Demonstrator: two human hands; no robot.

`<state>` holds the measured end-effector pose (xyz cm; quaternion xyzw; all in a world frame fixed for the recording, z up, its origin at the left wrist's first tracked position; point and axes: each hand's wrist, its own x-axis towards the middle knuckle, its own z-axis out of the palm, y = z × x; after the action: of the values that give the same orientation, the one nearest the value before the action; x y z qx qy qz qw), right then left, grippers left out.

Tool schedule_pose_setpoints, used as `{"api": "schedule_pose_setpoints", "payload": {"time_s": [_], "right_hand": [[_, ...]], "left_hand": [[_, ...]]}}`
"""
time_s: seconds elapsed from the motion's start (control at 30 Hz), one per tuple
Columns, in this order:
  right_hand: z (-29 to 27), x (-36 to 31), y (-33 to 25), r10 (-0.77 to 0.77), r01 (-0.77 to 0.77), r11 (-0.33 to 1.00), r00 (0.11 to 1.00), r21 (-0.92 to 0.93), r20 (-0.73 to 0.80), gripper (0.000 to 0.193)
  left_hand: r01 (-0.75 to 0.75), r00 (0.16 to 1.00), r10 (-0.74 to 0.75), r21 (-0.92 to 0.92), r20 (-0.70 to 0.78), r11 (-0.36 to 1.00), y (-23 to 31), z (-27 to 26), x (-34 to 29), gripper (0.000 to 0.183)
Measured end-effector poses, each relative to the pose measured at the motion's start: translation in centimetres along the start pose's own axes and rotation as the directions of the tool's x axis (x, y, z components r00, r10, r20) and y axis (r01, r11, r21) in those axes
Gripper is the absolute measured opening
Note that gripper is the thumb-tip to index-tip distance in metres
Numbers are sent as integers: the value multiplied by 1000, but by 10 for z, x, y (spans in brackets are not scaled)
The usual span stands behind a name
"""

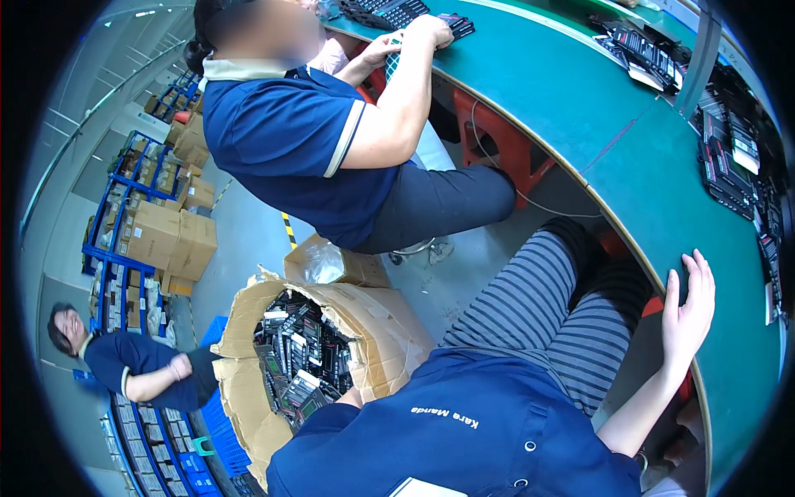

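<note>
My right hand (pixel 691 311) rests at the near edge of the green table (pixel 642 195), palm partly turned up. Its fingers are stretched out and nothing is in them. On my left side stands a large, torn-edged cardboard box (pixel 385 331), filled with a jumble of small flat black packages (pixel 302 352). My left arm (pixel 352 398) reaches down at the box's near side; only a bit of bare skin shows past the sleeve, and the fingers are hidden.
A co-worker in a navy shirt (pixel 281 137) sits beside me, both hands on small items at the table. Piles of dark packages (pixel 729 161) line the table's far side. A smaller open carton (pixel 364 269), blue shelving (pixel 103 290) and another person (pixel 137 364) are to the left.
</note>
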<state>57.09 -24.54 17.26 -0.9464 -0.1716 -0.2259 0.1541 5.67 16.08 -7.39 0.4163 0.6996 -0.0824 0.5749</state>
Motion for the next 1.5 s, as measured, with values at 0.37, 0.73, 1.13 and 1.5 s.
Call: {"api": "schedule_pose_setpoints", "payload": {"time_s": [0.37,0.73,1.13,1.5], "right_hand": [[2,-1,21,-95,94,995,995,33,38,34],[10,6,41,-116,108,990,989,86,95,38],[6,11,45,-40,11,983,987,182,156,39],[11,25,42,45,-46,999,977,1,211,43]], "left_hand": [[-87,996,87,152,9,985,10,5,10,52],[-112,992,89,310,89,944,32,7,10,56],[282,420,648,770,-636,573,57,-55,-14,110],[311,597,527,780,-605,543,80,-118,1,141]]}}
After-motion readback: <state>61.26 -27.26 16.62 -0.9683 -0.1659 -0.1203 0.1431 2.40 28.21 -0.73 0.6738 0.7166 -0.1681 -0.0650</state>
